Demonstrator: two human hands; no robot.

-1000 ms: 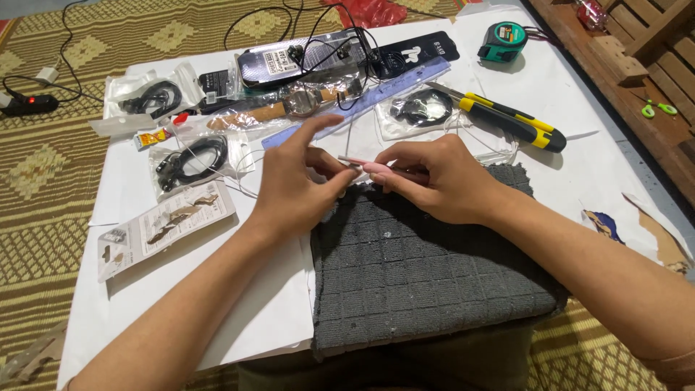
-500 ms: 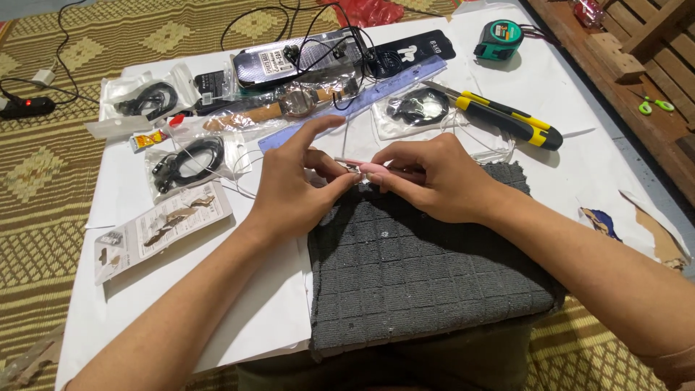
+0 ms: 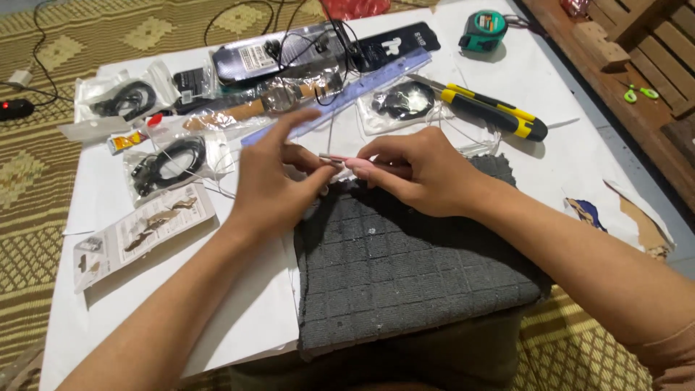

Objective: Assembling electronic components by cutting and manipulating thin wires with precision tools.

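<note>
grey checked cloth (image 3: 405, 268), pink tool (image 3: 360, 164), yellow-black cutter (image 3: 489, 110), teal tape measure (image 3: 483, 30).
</note>
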